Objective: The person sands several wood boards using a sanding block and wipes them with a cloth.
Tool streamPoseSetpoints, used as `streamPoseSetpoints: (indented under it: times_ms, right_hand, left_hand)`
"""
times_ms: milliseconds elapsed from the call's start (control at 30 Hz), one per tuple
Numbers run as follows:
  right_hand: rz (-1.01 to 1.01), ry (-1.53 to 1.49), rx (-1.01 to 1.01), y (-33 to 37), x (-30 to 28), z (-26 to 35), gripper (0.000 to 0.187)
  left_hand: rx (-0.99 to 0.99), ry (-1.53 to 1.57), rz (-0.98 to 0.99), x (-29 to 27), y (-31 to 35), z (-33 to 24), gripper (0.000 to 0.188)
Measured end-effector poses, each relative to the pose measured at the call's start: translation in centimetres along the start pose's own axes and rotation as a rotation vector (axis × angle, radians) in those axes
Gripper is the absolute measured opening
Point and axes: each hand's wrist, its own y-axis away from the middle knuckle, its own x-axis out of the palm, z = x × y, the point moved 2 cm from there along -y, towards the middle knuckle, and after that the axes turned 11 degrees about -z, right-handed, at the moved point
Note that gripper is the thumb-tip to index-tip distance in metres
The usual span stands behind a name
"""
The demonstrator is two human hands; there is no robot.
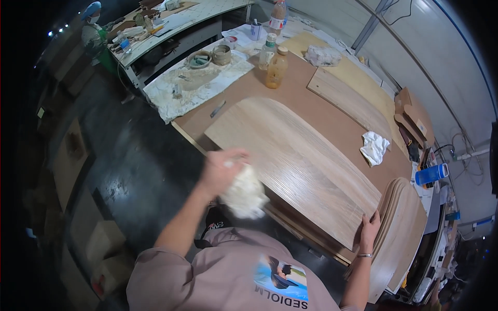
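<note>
A pale, crumpled cloth (245, 194) hangs from my left hand (222, 171), whose fingers are closed on it. Both are somewhat blurred, off the near left edge of a wood-grain board (295, 160). That board has a rounded far side and lies flat on the brown worktable. At its right end, my right hand (369, 230) grips the edge, the thumb and fingers around the corner. Right beside that hand leans a stack of similar curved boards (402, 223).
Farther back lie another board (347, 101), a white rag (374, 147) and a small metal blade (218, 109). Bottles (276, 67) and tins (222, 55) stand near a stained sheet (192, 88). A blue container (431, 174) is at right. A masked person (95, 39) stands far left.
</note>
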Motion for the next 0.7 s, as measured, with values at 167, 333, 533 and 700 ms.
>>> streamPoseSetpoints:
  times_ms: [167, 333, 533, 700]
  right_hand:
    - [-0.379, 0.576, -0.306, 0.6, 2.3, 2.8, 0.060]
    - [-0.313, 0.322, -0.376, 4.8, 14.0, 15.1, 0.051]
    - [0.110, 0.077, -0.535, 10.7, 28.9, 28.9, 0.030]
    - [0.407, -0.076, -0.279, 14.4, 36.2, 34.7, 0.025]
  left_hand:
    - [-0.291, -0.538, -0.231, -16.1, -11.0, 12.0, 0.032]
    - [-0.351, -0.923, -0.208, -21.1, -21.8, 19.0, 0.055]
    - [-0.466, -1.035, -0.058, -22.2, -27.4, 24.3, 0.060]
    - [-0.250, -0.399, -0.042, -20.7, -25.0, 22.1, 0.048]
